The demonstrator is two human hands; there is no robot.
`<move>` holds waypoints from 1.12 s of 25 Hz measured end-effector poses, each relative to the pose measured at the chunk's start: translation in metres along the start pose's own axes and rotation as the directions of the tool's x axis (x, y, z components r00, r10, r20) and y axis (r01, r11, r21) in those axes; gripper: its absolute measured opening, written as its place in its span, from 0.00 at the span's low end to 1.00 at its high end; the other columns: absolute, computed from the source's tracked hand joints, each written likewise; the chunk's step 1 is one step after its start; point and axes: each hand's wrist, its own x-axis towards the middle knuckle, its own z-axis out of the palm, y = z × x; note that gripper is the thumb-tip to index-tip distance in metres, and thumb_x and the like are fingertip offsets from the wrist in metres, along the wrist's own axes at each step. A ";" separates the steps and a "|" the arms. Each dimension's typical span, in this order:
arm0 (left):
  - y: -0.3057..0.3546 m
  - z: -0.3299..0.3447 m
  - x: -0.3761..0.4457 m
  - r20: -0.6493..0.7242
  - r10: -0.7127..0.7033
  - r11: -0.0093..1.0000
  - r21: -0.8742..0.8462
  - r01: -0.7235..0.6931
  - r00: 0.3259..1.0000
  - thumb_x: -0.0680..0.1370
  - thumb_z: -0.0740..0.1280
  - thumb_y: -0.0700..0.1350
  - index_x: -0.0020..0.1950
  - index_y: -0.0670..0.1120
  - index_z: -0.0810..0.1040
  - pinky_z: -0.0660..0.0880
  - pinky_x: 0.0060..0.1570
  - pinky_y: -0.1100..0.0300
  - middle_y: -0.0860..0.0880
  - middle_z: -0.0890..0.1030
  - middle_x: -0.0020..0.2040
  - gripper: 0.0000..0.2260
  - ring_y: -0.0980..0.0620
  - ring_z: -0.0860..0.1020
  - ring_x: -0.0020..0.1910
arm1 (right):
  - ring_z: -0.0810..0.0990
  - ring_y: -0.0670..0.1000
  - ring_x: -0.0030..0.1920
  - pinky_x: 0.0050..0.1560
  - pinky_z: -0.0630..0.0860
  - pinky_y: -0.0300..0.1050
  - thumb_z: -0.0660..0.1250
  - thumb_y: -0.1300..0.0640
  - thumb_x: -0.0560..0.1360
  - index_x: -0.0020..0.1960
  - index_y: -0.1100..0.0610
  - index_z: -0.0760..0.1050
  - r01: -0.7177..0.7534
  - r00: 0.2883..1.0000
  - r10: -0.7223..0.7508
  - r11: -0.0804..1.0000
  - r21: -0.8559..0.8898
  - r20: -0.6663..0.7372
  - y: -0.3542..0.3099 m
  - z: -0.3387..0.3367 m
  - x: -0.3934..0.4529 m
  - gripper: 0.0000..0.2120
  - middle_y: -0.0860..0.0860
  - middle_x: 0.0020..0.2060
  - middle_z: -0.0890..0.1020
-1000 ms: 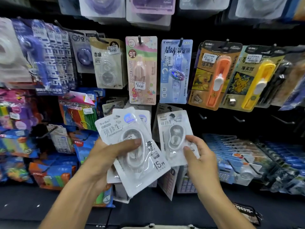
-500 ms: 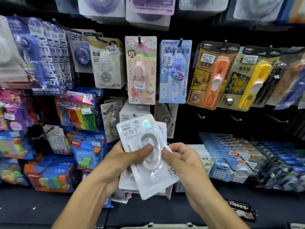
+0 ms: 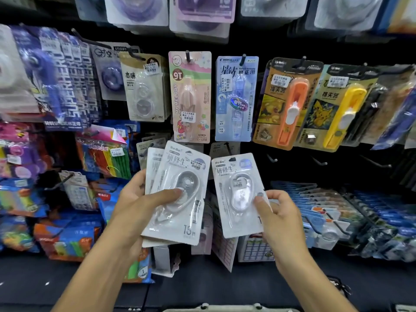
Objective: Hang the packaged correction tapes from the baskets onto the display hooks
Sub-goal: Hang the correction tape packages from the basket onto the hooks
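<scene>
Progress: my right hand (image 3: 278, 218) just peeled one white blister-packed correction tape (image 3: 238, 194) off the stack (image 3: 177, 194), fingers pinching its lower edge. Left hand (image 3: 137, 203) grips the rest. Black hook (image 3: 228, 148) next, probably.

left-hand pack (image 3: 177, 194): white card w/ grey script, clear blister, pale grey dispenser, holo-blue sticker
right-hand pack (image 3: 238, 194): same white/grey, lilac-blue sticker top right
pack above left hand (image 3: 190, 97): pink, w/ green + yellow pastel stripes, pink pen shape
pack above right hand (image 3: 236, 99): light blue, white text, iridescent oval label
pack up-right of right hand (image 3: 290, 104): orange tool on brown/yellow card
pack further right (image 3: 344, 109): yellow tool, yellow cartoon figure on blue
packs up-left of left hand (image 3: 67, 86): dark blue, white block letters
display backing (image 3: 292, 172): black
</scene>
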 end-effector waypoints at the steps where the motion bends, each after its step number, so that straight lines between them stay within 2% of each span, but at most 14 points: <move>1: 0.001 0.001 -0.001 -0.004 0.013 1.000 -0.003 -0.013 1.000 0.58 0.78 0.41 0.57 0.51 0.83 0.82 0.32 0.57 0.46 0.89 0.50 0.27 0.44 0.88 0.44 | 0.80 0.45 0.28 0.25 0.72 0.38 0.65 0.59 0.81 0.53 0.51 0.74 -0.019 0.999 0.018 1.000 0.020 0.028 -0.003 0.003 0.001 0.04 0.52 0.41 0.85; 3: 0.000 0.005 -0.001 -0.013 0.023 1.000 -0.007 -0.023 1.000 0.59 0.77 0.41 0.57 0.52 0.82 0.82 0.33 0.57 0.47 0.89 0.50 0.26 0.45 0.88 0.45 | 0.83 0.49 0.31 0.27 0.78 0.41 0.65 0.65 0.80 0.62 0.50 0.70 -0.120 0.989 0.103 0.979 0.163 0.105 -0.007 0.012 0.002 0.15 0.49 0.51 0.83; 4: -0.002 0.007 -0.001 -0.018 0.023 1.000 -0.012 -0.023 1.000 0.59 0.77 0.42 0.57 0.53 0.82 0.82 0.34 0.56 0.48 0.89 0.50 0.26 0.45 0.88 0.45 | 0.86 0.51 0.38 0.34 0.82 0.44 0.66 0.66 0.79 0.64 0.47 0.68 -0.176 0.979 0.144 0.957 0.233 0.146 -0.007 0.015 0.001 0.19 0.47 0.56 0.80; 6: -0.006 0.010 0.000 -0.028 0.017 0.999 -0.029 -0.018 0.999 0.59 0.78 0.42 0.57 0.52 0.82 0.83 0.35 0.56 0.48 0.89 0.50 0.27 0.45 0.88 0.45 | 0.85 0.50 0.53 0.51 0.84 0.50 0.69 0.61 0.79 0.62 0.42 0.70 -0.190 0.971 0.148 0.956 0.223 0.190 -0.001 0.020 -0.004 0.19 0.43 0.62 0.77; 7: -0.009 0.013 0.001 -0.033 0.013 0.999 -0.041 -0.014 0.999 0.58 0.78 0.42 0.58 0.51 0.82 0.83 0.35 0.56 0.48 0.89 0.50 0.28 0.45 0.88 0.45 | 0.84 0.47 0.55 0.54 0.82 0.49 0.71 0.58 0.78 0.61 0.41 0.73 -0.169 0.964 0.121 0.967 0.193 0.238 0.001 0.021 -0.008 0.17 0.43 0.60 0.80; 9: -0.016 0.022 0.002 -0.028 0.011 0.999 -0.052 -0.013 1.000 0.57 0.80 0.42 0.58 0.49 0.81 0.83 0.35 0.56 0.47 0.89 0.50 0.29 0.45 0.88 0.45 | 0.86 0.47 0.48 0.46 0.82 0.43 0.73 0.54 0.76 0.56 0.44 0.79 -0.158 0.914 0.064 0.965 0.207 0.400 0.003 0.027 -0.017 0.11 0.49 0.52 0.86; 11: -0.023 0.030 0.002 -0.005 0.012 0.999 -0.040 -0.012 1.000 0.57 0.82 0.44 0.58 0.49 0.82 0.84 0.38 0.56 0.46 0.89 0.51 0.29 0.45 0.88 0.47 | 0.87 0.51 0.43 0.39 0.80 0.40 0.74 0.57 0.75 0.52 0.49 0.83 -0.157 0.892 0.046 0.964 0.214 0.450 0.003 0.033 -0.021 0.07 0.55 0.45 0.87; 15: -0.027 0.032 0.007 -0.008 -0.030 0.996 -0.084 0.029 1.000 0.66 0.78 0.47 0.61 0.47 0.83 0.84 0.49 0.48 0.46 0.88 0.55 0.23 0.44 0.87 0.54 | 0.84 0.49 0.31 0.26 0.76 0.39 0.67 0.64 0.80 0.55 0.59 0.78 -0.215 0.940 0.115 0.931 0.294 0.320 0.001 0.029 -0.016 0.05 0.52 0.38 0.87; 17: -0.024 0.027 0.010 -0.092 -0.043 0.996 -0.082 0.035 0.995 0.70 0.75 0.47 0.60 0.47 0.83 0.82 0.56 0.45 0.46 0.88 0.55 0.18 0.44 0.86 0.54 | 0.77 0.48 0.24 0.22 0.71 0.39 0.66 0.61 0.81 0.54 0.52 0.80 -0.160 0.966 0.107 0.963 0.218 0.236 0.003 0.014 -0.013 0.06 0.50 0.33 0.85; 20: -0.017 0.020 0.012 -0.175 -0.035 0.994 -0.107 0.017 0.984 0.77 0.72 0.43 0.58 0.47 0.83 0.84 0.42 0.52 0.47 0.89 0.51 0.10 0.46 0.88 0.47 | 0.73 0.40 0.21 0.23 0.65 0.31 0.66 0.60 0.80 0.50 0.43 0.82 -0.056 0.984 0.041 0.995 0.079 0.174 0.009 -0.006 -0.012 0.12 0.48 0.34 0.86; 22: -0.014 0.016 0.014 -0.200 -0.017 0.994 -0.111 -0.005 0.980 0.79 0.70 0.42 0.58 0.47 0.83 0.84 0.40 0.54 0.48 0.89 0.51 0.09 0.47 0.88 0.47 | 0.73 0.40 0.21 0.23 0.67 0.30 0.66 0.61 0.80 0.55 0.47 0.81 -0.048 0.989 0.035 0.995 0.092 0.141 0.007 -0.005 -0.011 0.11 0.50 0.37 0.87; 24: -0.012 0.017 0.014 -0.207 -0.003 0.995 -0.096 -0.017 0.978 0.79 0.70 0.41 0.59 0.47 0.83 0.83 0.47 0.52 0.48 0.88 0.53 0.09 0.47 0.88 0.49 | 0.79 0.45 0.26 0.26 0.75 0.36 0.67 0.65 0.79 0.64 0.48 0.73 -0.112 0.988 0.089 0.974 0.196 0.127 0.000 0.003 -0.005 0.18 0.50 0.46 0.87; 26: -0.015 0.019 0.015 -0.200 -0.004 0.996 -0.088 -0.014 0.980 0.80 0.70 0.41 0.59 0.47 0.83 0.81 0.50 0.51 0.48 0.88 0.53 0.09 0.46 0.87 0.51 | 0.87 0.52 0.43 0.38 0.84 0.44 0.68 0.69 0.78 0.71 0.46 0.66 -0.213 0.973 0.169 0.921 0.327 0.157 -0.005 0.010 0.002 0.29 0.49 0.60 0.79; 28: -0.017 0.024 0.018 -0.192 -0.010 0.996 -0.087 -0.007 0.981 0.80 0.70 0.41 0.58 0.47 0.84 0.82 0.46 0.52 0.48 0.89 0.52 0.08 0.46 0.87 0.49 | 0.84 0.54 0.56 0.48 0.84 0.45 0.69 0.68 0.78 0.70 0.49 0.67 -0.216 0.966 0.158 0.929 0.300 0.204 -0.008 0.017 0.003 0.26 0.49 0.65 0.75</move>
